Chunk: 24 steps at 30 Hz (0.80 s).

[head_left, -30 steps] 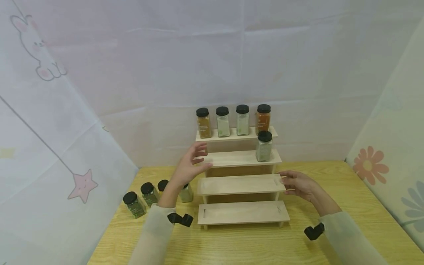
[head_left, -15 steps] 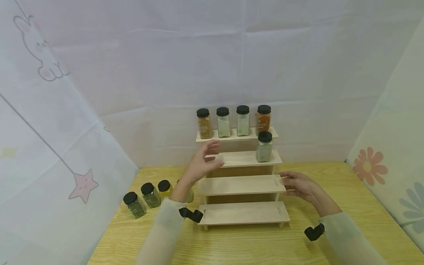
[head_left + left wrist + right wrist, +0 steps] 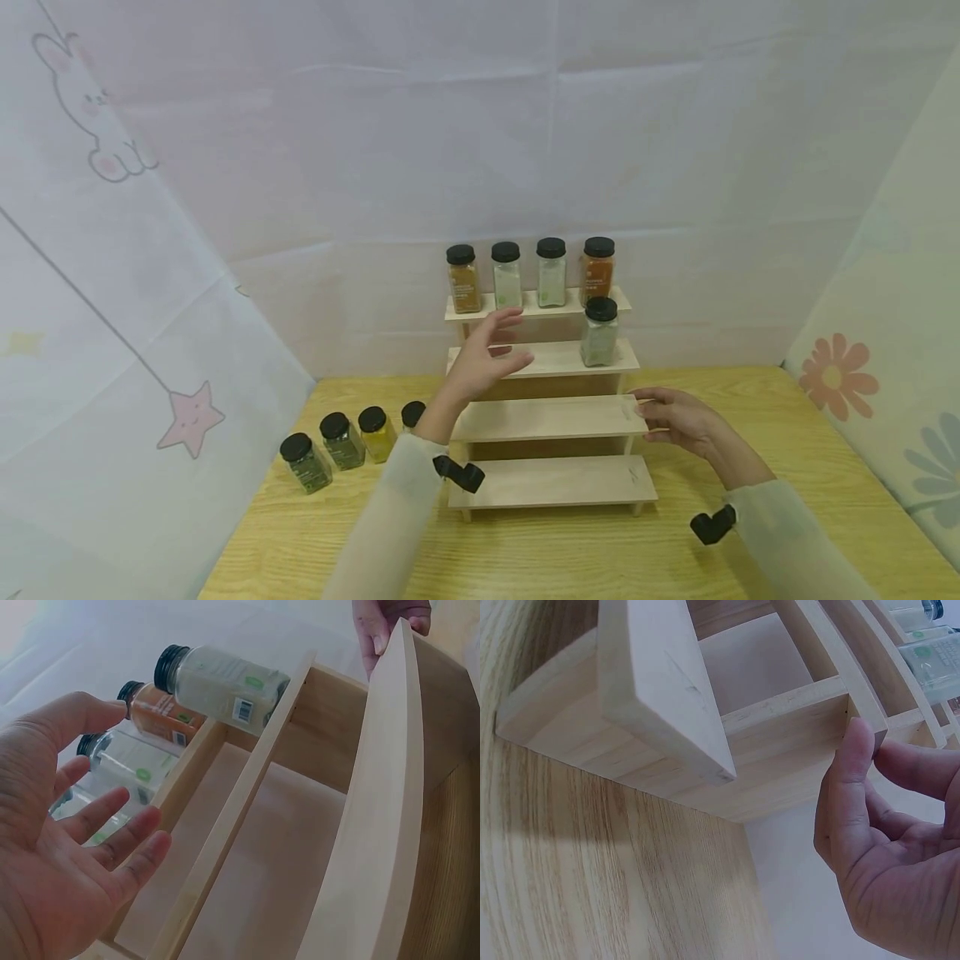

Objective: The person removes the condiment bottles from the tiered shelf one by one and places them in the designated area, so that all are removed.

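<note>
A stepped wooden spice rack (image 3: 551, 483) stands on the table. My left hand (image 3: 480, 367) hovers in front of its second tier from the top, fingers spread and loosely bent, holding nothing. In the left wrist view its palm and fingers show bare. At the rack's right side, my right hand (image 3: 678, 421) pinches the end of the third tier between thumb and fingers, also seen in the right wrist view. On the second tier's right end stands a pale spice jar (image 3: 599, 340) with a black lid. Above it, the top tier carries a brown jar (image 3: 465, 290), two pale ones and an orange jar (image 3: 597, 275).
Several black-lidded jars stand on the wooden table (image 3: 555, 558) left of the rack, among them a dark green jar (image 3: 311, 473) and a yellow jar (image 3: 378, 440). My left forearm partly covers the nearest one. A printed cloth (image 3: 390, 150) hangs behind.
My left hand has moved rightward along the front of the second tier, uncovering the yellow jar on the table. My right hand stays at the rack's end. The jars have not moved.
</note>
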Tool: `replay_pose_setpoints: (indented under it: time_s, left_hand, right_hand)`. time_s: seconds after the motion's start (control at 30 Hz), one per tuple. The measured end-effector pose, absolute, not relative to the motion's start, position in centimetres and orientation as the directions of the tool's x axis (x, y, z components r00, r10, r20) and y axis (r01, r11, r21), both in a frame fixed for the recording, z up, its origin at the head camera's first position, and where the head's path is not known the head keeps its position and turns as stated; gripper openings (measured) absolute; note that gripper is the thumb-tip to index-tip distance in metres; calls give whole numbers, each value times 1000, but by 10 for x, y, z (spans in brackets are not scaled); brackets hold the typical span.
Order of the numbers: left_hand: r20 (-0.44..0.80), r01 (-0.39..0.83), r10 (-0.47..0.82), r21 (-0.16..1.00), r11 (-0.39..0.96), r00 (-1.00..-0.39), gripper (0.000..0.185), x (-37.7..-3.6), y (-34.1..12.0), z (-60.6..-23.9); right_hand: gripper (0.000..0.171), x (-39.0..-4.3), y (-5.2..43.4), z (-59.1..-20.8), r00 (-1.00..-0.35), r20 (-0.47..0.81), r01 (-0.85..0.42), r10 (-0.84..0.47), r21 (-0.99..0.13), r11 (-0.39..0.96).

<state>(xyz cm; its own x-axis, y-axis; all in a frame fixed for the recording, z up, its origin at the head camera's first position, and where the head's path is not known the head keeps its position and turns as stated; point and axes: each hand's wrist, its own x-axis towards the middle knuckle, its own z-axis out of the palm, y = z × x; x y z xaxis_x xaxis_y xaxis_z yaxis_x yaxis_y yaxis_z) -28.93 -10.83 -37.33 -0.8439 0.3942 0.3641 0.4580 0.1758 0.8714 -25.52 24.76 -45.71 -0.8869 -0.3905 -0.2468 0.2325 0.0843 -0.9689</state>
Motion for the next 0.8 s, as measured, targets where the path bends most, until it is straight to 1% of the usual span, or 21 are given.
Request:
replay_pose_setpoints:
  time_s: [0.2,0.3,0.57,0.8]
  left_hand:
    - [348,451,405,871,194,-846,70,-293,-96,-372]
    - [342,444,410,878,182,-845,70,-295,-89,-372]
    - [349,459,443,873,168,-826,71,-301,-71,-370]
    - [330,450,463,876,174,-823,73,-304,-56,-368]
  right_hand:
    - [67,-256,248,-457,-888,-249,234,-386,-968,84]
    - [67,-256,248,-458,-888,-247,235,-388,-969,80]
    - [66,-256,247,-459,-886,-244,235,-394,-969,73]
    - [67,-257,248,-460,-888,-244,232,-389,-969,79]
